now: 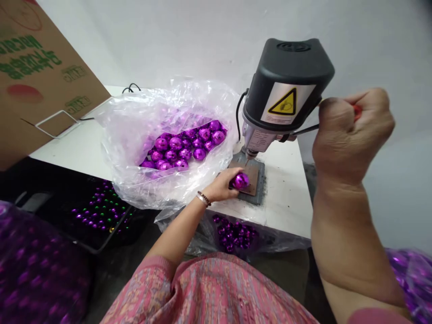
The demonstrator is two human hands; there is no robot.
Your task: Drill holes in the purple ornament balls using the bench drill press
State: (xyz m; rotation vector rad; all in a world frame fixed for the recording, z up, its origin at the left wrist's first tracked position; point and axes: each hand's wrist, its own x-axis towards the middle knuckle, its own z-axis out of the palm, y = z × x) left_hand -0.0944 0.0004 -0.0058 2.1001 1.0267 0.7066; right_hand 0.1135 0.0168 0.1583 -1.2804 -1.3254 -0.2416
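Note:
My left hand (227, 184) holds a shiny purple faceted ball (241, 180) between thumb and fingers, at the base plate (259, 182) of a black drill press (293, 67). The thin drill bit (247, 161) points down just above the ball; whether they touch I cannot tell. My right hand (353, 130) is wrapped round the press's lever (308, 129), whose red end shows between the fingers. Left of the press, an open clear plastic bag (124, 135) holds several similar purple balls (175, 144).
The white table (286, 202) carries the press and bag. A cardboard box (40, 81) stands at the upper left. Below hangs a plastic bag of purple balls (234, 234). More purple and green balls (104, 207) lie lower left, and purple bags (30, 270) flank both sides.

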